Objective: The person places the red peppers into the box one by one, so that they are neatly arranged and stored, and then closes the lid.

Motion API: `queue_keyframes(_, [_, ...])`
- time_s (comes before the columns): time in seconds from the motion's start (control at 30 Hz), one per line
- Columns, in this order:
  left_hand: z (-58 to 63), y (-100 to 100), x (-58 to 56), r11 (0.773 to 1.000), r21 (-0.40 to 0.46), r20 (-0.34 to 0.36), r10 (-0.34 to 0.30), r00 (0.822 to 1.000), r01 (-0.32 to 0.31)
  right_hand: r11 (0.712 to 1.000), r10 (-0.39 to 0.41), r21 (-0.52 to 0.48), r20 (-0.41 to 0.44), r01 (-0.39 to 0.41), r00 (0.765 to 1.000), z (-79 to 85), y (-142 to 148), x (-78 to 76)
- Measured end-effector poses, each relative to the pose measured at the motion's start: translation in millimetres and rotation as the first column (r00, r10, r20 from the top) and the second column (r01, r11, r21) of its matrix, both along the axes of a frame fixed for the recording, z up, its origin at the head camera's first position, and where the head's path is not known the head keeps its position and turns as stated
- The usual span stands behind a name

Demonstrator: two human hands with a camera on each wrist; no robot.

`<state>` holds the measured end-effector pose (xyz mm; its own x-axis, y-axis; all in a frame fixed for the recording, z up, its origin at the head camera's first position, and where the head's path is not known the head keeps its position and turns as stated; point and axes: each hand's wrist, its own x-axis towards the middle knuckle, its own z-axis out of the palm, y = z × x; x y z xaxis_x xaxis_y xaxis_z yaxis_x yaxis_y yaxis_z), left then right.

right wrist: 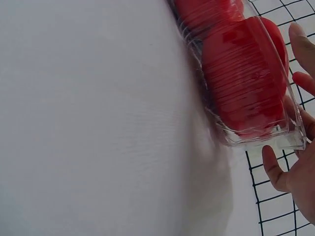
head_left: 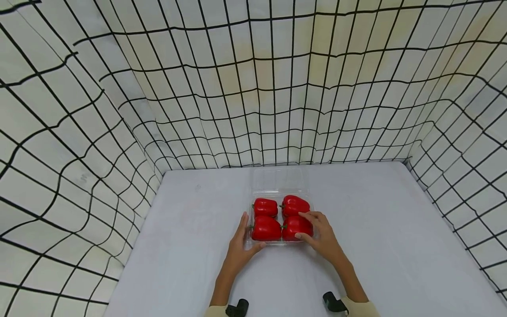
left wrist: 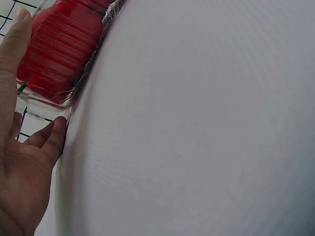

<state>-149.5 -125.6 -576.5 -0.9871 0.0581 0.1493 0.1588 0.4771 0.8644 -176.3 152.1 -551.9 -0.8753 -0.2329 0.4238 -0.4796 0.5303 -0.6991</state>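
Note:
Several red bell peppers (head_left: 266,228) lie in two rows in a clear plastic clamshell box (head_left: 253,243). The box's transparent lid (head_left: 279,179) is folded back on the far side. My left hand (head_left: 239,252) is at the box's near left corner, fingers straight along the side and thumb by the front rim. Over the near right bell pepper (head_left: 295,225), my right hand (head_left: 325,237) spans the fruit, thumb at its front and fingertips on its top right. In the right wrist view, other fingers of that hand (right wrist: 305,177) lie outside the box wall.
The box stands on a table with a white cover (head_left: 380,220). Black netting (head_left: 277,88) hangs over pale walls at the back and both sides. Dark wrist devices (head_left: 334,303) sit at both sleeve cuffs.

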Motion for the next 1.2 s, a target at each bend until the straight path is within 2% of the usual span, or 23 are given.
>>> queue_keyframes(0.23, [1.8, -0.1, 0.2, 1.000, -0.002, -0.006, -0.005, 1.000, 0.005, 0.991, -0.061, -0.110, 0.115, 0.074, 0.992, 11.0, 8.4, -12.1])
queue_keyframes(0.43, [3.9, -0.5, -1.4, 1.000, 0.000, -0.024, -0.013, 1.000, 0.013, 0.980, -0.104, -0.135, 0.258, 0.143, 0.960, 24.0, 18.8, -33.9])
queue_keyframes(0.57, [2.5, -0.1, -1.5, 1.000, 0.015, 0.004, -0.012, 1.000, 0.012, 0.960, -0.133, -0.176, 0.393, 0.216, 0.910, 24.5, 27.2, -52.6])
queue_keyframes(0.73, [2.3, 0.4, -0.5, 1.000, 0.022, 0.013, -0.014, 1.000, 0.014, 0.904, -0.176, -0.249, 0.525, 0.348, 0.833, 24.7, 34.6, -78.4])
queue_keyframes(0.8, [3.2, 0.3, 0.4, 1.000, 0.024, 0.005, -0.019, 1.000, 0.019, 0.891, -0.186, -0.249, 0.562, 0.379, 0.806, 25.3, 36.4, -89.4])
queue_keyframes(0.9, [3.8, -0.3, 1.7, 0.999, 0.028, 0.007, -0.019, 1.000, 0.019, 0.914, -0.165, -0.198, 0.617, 0.355, 0.769, 25.6, 38.5, -104.4])
queue_keyframes(1.03, [2.9, -1.2, 1.9, 0.999, 0.031, 0.009, -0.014, 1.000, 0.013, 0.950, -0.107, -0.146, 0.683, 0.278, 0.723, 28.7, 37.0, -120.2])
queue_keyframes(1.1, [2.4, -1.3, 1.7, 0.999, 0.032, 0.003, -0.014, 1.000, 0.014, 0.955, -0.088, -0.145, 0.698, 0.260, 0.711, 29.8, 35.1, -125.9])
queue_keyframes(1.2, [1.6, -1.0, 2.2, 0.999, 0.038, -0.002, -0.016, 1.000, 0.016, 0.953, -0.077, -0.156, 0.704, 0.260, 0.706, 29.4, 33.7, -131.4])
